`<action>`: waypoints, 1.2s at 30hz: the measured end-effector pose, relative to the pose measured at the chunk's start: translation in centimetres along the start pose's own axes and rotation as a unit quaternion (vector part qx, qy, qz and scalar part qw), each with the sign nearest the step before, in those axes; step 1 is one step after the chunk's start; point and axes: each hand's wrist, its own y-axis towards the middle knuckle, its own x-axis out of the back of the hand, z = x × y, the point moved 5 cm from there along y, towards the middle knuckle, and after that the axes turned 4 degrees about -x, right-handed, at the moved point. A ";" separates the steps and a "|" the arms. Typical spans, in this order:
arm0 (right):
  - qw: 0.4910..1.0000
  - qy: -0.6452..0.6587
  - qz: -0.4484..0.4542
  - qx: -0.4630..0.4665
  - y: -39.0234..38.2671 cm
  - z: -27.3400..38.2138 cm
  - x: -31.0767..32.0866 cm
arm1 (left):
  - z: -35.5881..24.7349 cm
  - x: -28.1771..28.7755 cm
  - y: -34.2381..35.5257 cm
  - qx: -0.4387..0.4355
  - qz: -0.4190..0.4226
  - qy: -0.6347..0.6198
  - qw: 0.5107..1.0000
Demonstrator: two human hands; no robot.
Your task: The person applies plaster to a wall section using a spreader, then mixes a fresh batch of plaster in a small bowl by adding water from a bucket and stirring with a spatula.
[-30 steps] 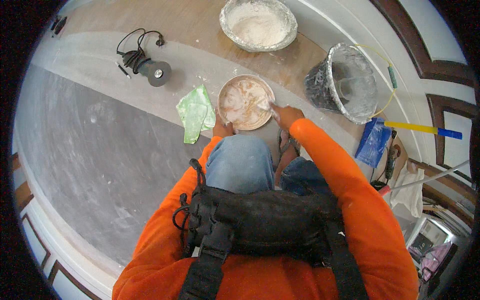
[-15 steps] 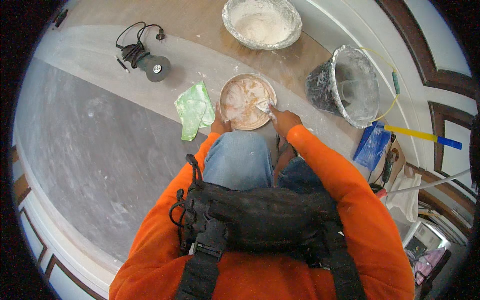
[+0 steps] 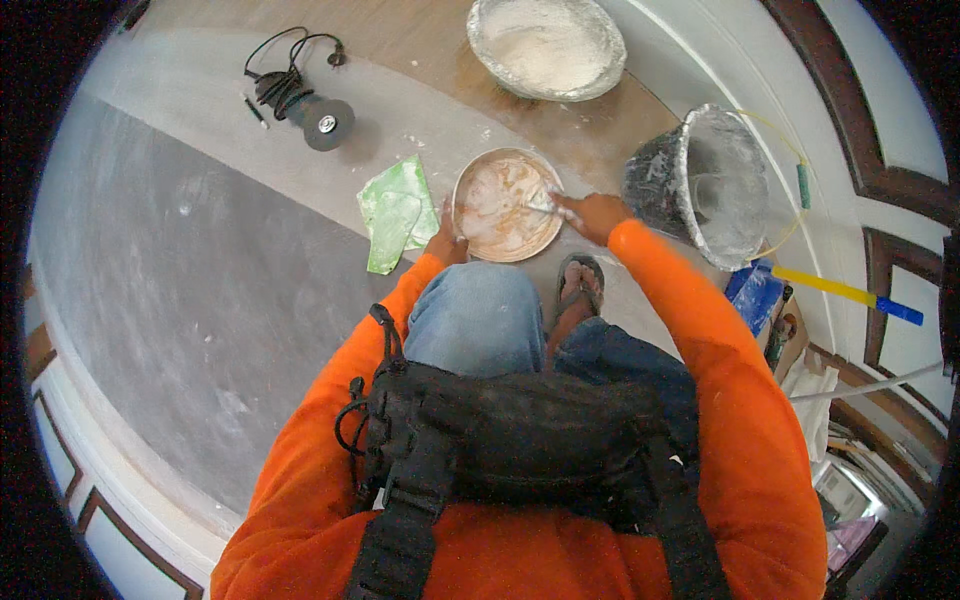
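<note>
In front of my knee a round shallow bowl (image 3: 497, 225) holds pale creamy paste streaked with tan. My left hand (image 3: 446, 240) grips the bowl's near-left rim, its fingertips partly hidden. My right hand (image 3: 591, 215) is closed on a slim mixing tool (image 3: 540, 206) coated white, whose tip rests in the paste. Green flat scraper pieces (image 3: 391, 209), smeared with white, lie left of the bowl. My sandalled foot shows just below it.
A corded grinder (image 3: 325, 125) lies upper left, a basin of white powder (image 3: 545, 40) behind. At right stand a crusted dark bucket (image 3: 655, 180), blue dustpan (image 3: 750, 297) and yellow-blue handle (image 3: 840, 289). Panelled wall (image 3: 820, 130) curves along the right.
My right hand and its tool have shifted slightly right and up, the tool lying flatter in the paste. My foot shows more fully. Much of the scene has shifted with my head.
</note>
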 end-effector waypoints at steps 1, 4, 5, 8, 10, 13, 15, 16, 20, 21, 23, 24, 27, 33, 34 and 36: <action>1.000 0.002 -0.003 -0.003 0.9 -0.1 0.5 | -0.2 -0.1 0.2 0.000 0.009 0.004 1.000; 0.994 -0.049 -0.032 0.095 4.0 3.0 3.5 | -0.5 0.1 0.5 0.002 0.026 0.014 1.000; 0.993 -0.061 -0.023 0.103 4.4 4.0 4.0 | -0.6 0.1 0.6 0.005 0.031 0.018 0.999; 0.986 -0.112 -0.010 0.125 5.0 4.7 5.4 | -0.8 0.0 0.6 0.019 0.046 0.026 0.998; 0.978 -0.146 -0.002 0.147 4.3 3.4 4.9 | -0.7 0.0 0.4 0.028 0.061 0.034 0.997; 0.981 -0.138 0.058 0.126 3.5 1.4 6.1 | -0.6 0.0 0.9 0.026 0.080 0.047 0.995; 0.976 -0.116 0.013 0.186 4.5 2.5 5.2 | -0.6 -0.3 1.5 0.017 0.095 0.060 0.994; 0.971 -0.103 -0.014 0.216 5.1 3.3 4.7 | -0.5 0.0 1.9 0.011 0.102 0.071 0.992; 0.968 -0.111 -0.027 0.224 5.2 6.4 3.9 | 0.6 2.3 1.7 -0.079 0.039 0.050 0.995; 0.972 -0.100 -0.033 0.212 4.8 6.4 4.0 | 1.1 2.8 1.5 -0.101 0.020 0.042 0.994; 0.981 -0.075 -0.038 0.176 3.1 4.6 3.3 | 0.1 2.8 0.6 -0.093 0.001 0.019 0.995; 0.982 -0.052 -0.056 0.173 1.7 3.3 2.9 | -1.2 2.4 0.1 -0.064 -0.001 0.003 0.998; 0.989 0.002 -0.100 0.105 -3.0 0.7 2.9 | -6.4 2.8 -3.6 0.103 0.004 0.012 0.995; 0.984 0.078 -0.136 0.090 -8.1 0.5 6.5 | -4.4 3.7 -1.4 0.034 -0.059 -0.072 0.995; 0.979 0.099 -0.151 0.099 -9.0 1.1 7.7 | -3.6 4.6 -1.3 0.061 -0.074 -0.196 0.976; 0.973 0.130 -0.160 0.100 -10.4 1.7 10.2 | -2.8 7.9 -0.8 0.030 -0.069 -0.152 0.986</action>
